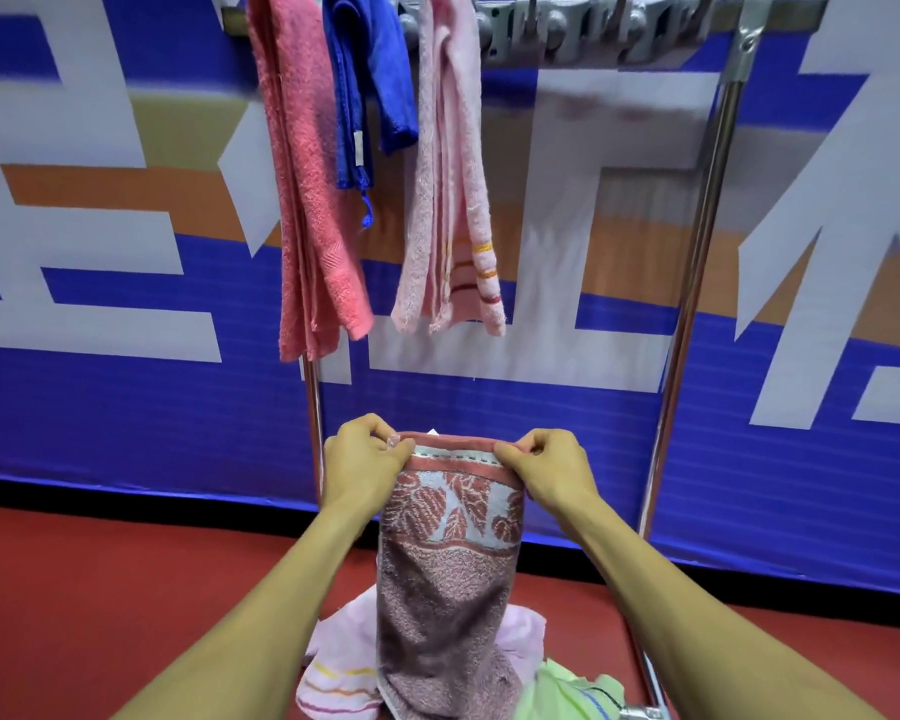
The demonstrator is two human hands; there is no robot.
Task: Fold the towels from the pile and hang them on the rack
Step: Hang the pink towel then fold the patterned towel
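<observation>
A dusty-rose towel with a leaf-patterned band (pixel 448 579) hangs folded lengthwise in front of me. My left hand (pixel 362 454) pinches its top left corner and my right hand (pixel 552 467) pinches its top right corner. Above, the metal rack bar (pixel 593 28) carries three towels: a coral one (pixel 307 189), a blue one (pixel 365 80) and a pale pink striped one (pixel 450 200). The right half of the bar is bare. Below my hands lies the pile, with a light pink striped towel (pixel 333 667) and a green one (pixel 567 693).
The rack's chrome uprights stand at left (pixel 313 418) and right (pixel 697 252). A blue, white and orange banner (pixel 126 407) covers the wall behind. The floor (pixel 100 589) is red.
</observation>
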